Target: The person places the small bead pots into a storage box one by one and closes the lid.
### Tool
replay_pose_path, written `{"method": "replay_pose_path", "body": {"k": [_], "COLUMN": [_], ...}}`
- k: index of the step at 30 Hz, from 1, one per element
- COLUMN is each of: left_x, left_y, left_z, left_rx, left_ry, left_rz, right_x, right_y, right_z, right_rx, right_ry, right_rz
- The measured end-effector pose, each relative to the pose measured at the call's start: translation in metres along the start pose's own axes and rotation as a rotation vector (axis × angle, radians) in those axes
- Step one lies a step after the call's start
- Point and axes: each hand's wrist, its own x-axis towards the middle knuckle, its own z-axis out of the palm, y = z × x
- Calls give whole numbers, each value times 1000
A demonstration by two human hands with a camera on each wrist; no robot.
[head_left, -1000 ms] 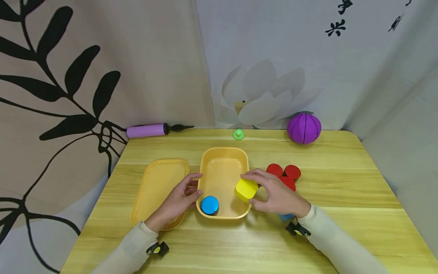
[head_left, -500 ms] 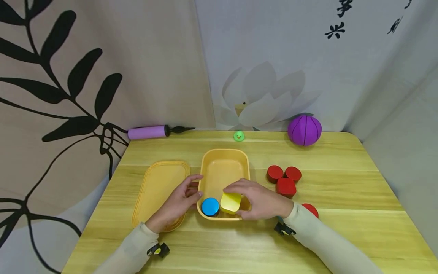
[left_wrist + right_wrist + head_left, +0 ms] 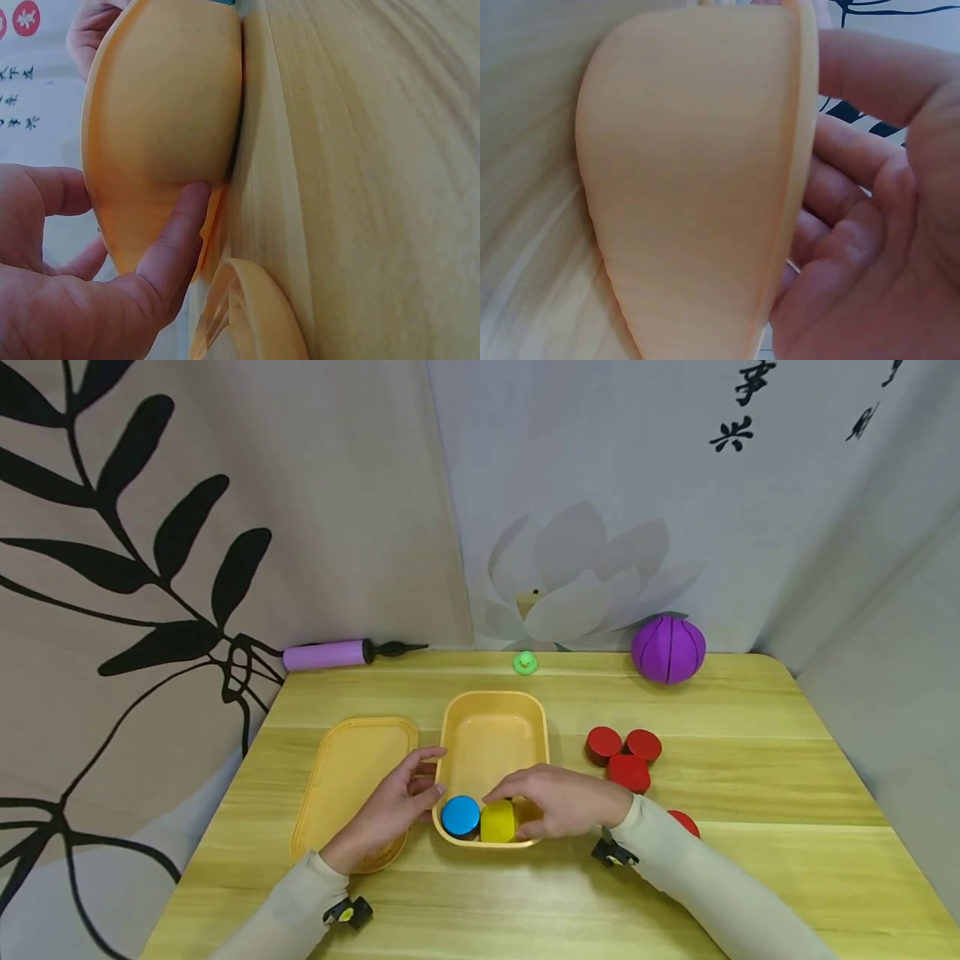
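Note:
A yellow rounded-square block [image 3: 497,821] sits in the near end of an orange-yellow tub [image 3: 493,700], beside a round blue block [image 3: 460,816]. My right hand [image 3: 566,797] reaches over the tub's right rim and pinches the yellow block between its fingers and thumb. Against the tub's left side rests my left hand [image 3: 397,802], its fingers touching the outer wall. The left wrist view shows a fingertip on that wall [image 3: 165,90]. In the right wrist view, the tub wall hides the block and the fingertips.
A matching lid [image 3: 356,768] lies left of the tub. Several red blocks [image 3: 628,772] stand to its right, one partly behind the right sleeve. At the back are a small green toy [image 3: 525,662], a purple ball [image 3: 668,649] and a lilac hand pump [image 3: 326,655].
My right hand has carried the yellow block leftward and down from the tub's right rim to a spot beside the blue block. My left hand has stayed at the tub's side.

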Motion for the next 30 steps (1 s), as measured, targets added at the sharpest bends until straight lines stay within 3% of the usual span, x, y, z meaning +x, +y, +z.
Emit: {"method": "replay_pose_path", "body": {"k": [13,20,30], "left_x": [0,0,1], "left_y": [3,3,3], "left_z": [3,3,3], "left_rx": [-6,-18,-11], "left_ry": [-25,-27,-14], "left_rz": [13,10,9], "right_x": [-3,-6,-12], "right_y": [1,2,7], "right_z": [-6,-7,-9], "right_rx": [-23,77,117], "right_ry": [-8,69,181], "right_rz": [1,19,-17]}}
